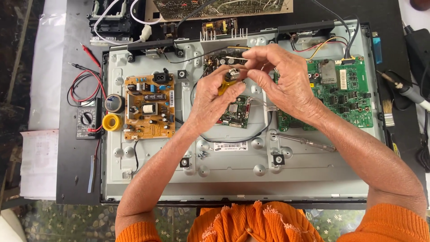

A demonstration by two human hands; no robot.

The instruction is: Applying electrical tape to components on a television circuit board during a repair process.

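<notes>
Yellow-handled tool [226, 83] lies tilted, tip far-right; left hand [215, 96] grips its handle; right hand [280, 83] pinches its small metal tip [233, 73].

White rectangular label [230, 146] on metal panel [313, 172]

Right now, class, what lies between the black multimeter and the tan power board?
In the head view, a yellow solder-wire spool lies between multimeter and board.

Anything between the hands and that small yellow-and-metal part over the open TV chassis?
Nothing visible. The left hand already holds the small yellow-and-metal part in its fingers, and the right hand touches it from the other side with its fingertips. Both hover above the small green board.
</notes>
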